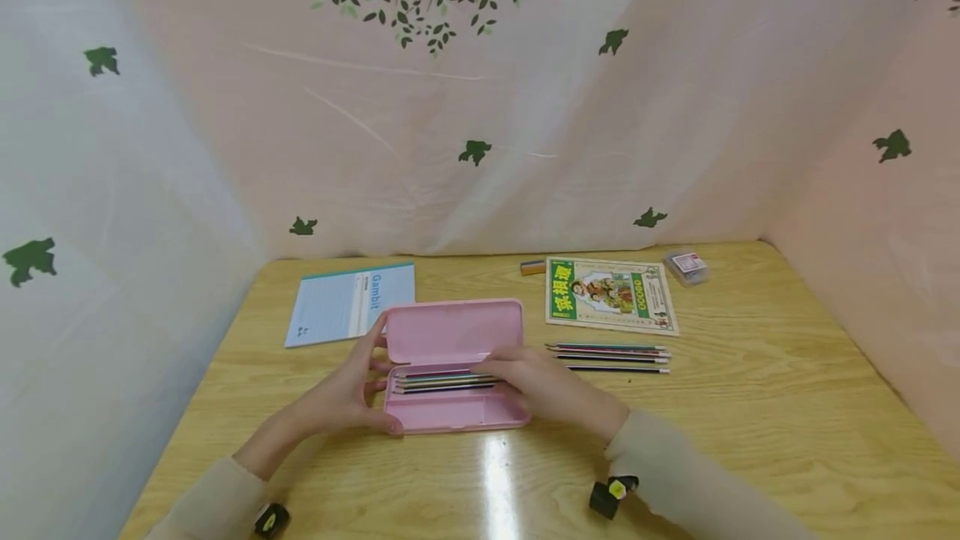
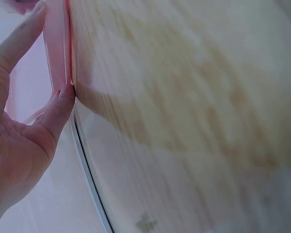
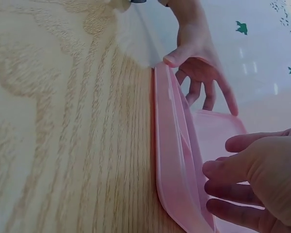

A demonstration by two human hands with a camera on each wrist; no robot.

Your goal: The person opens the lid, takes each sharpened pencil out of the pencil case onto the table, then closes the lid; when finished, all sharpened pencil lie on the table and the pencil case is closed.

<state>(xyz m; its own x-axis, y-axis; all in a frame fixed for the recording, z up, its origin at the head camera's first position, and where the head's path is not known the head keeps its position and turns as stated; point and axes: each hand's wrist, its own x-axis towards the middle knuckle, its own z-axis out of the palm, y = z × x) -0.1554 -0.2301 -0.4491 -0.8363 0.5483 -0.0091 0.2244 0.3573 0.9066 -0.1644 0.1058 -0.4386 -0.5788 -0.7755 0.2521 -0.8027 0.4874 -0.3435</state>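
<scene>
A pink pencil case (image 1: 453,333) lies on the table with its lid raised toward the back. Several pencils (image 1: 438,384) rest side by side in its rear compartment. At the case's left end, my left hand (image 1: 348,394) holds it, thumb on the front corner and a finger against the lid. My right hand (image 1: 536,382) is over the right end, its fingertips above the pencil ends. In the right wrist view, its fingers (image 3: 235,194) are loosely spread beside the case wall, and I see nothing gripped between them. The pencils are hidden there.
Several more pencils (image 1: 611,354) lie to the right of the case. Behind them are a green-and-yellow illustrated booklet (image 1: 611,297), a small orange-and-blue block (image 1: 532,267) and a clear small box (image 1: 687,269). A blue notebook (image 1: 348,304) lies at back left, before the curtain (image 1: 420,173).
</scene>
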